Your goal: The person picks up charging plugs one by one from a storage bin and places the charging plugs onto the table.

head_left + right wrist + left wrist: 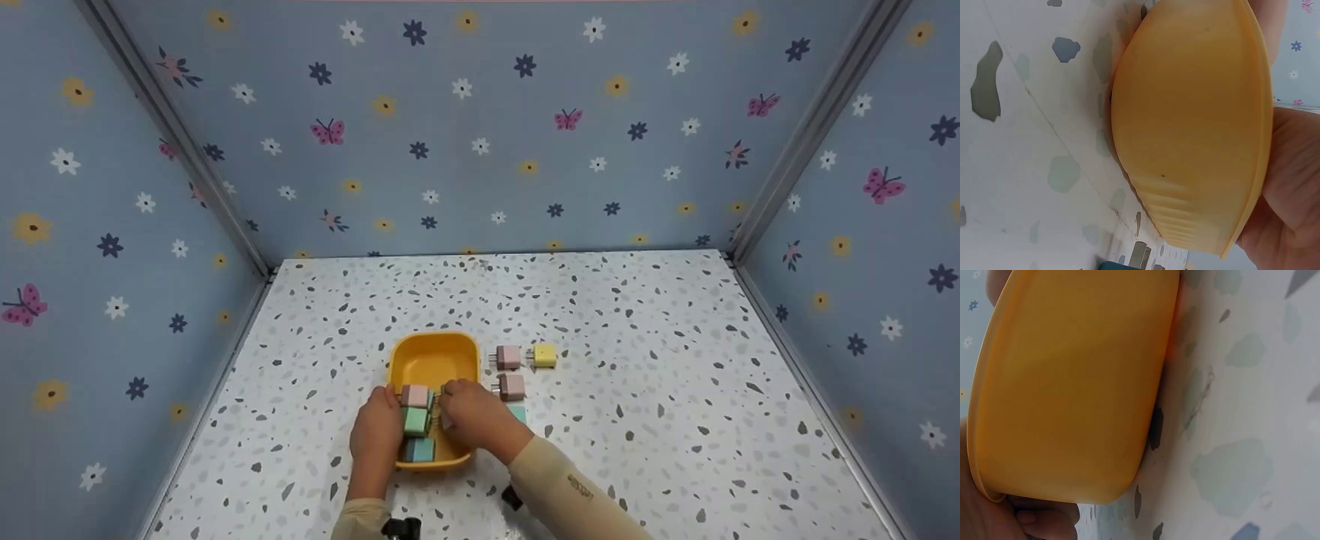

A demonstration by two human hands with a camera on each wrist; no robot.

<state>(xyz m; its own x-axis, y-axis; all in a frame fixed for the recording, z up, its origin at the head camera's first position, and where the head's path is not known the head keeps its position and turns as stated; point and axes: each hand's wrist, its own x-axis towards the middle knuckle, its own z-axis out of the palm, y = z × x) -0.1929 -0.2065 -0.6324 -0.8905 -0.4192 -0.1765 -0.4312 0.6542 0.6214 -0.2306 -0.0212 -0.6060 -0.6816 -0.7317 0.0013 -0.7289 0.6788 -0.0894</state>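
A yellow plastic tub (435,346) holds several small plug chargers. Inside along its left side lie a pink charger (415,396), a green charger (416,421) and a blue charger (422,450). My left hand (377,429) grips the tub's left rim; in the left wrist view its curled fingers (1047,524) show past the tub's end. Over the right rim, my right hand (476,414) reaches into the tub, its fingers pinching a pale charger, mostly hidden, with metal prongs showing at its left. The right wrist view shows only the tub's outer wall (1190,124) and the hand (1292,185) over the rim.
Right of the tub, two pink chargers (508,358) and a yellow charger (544,355) lie on the speckled white table (637,337). A teal charger (518,413) is partly behind my right forearm. Flower-patterned walls (480,135) enclose the table at the back and sides.
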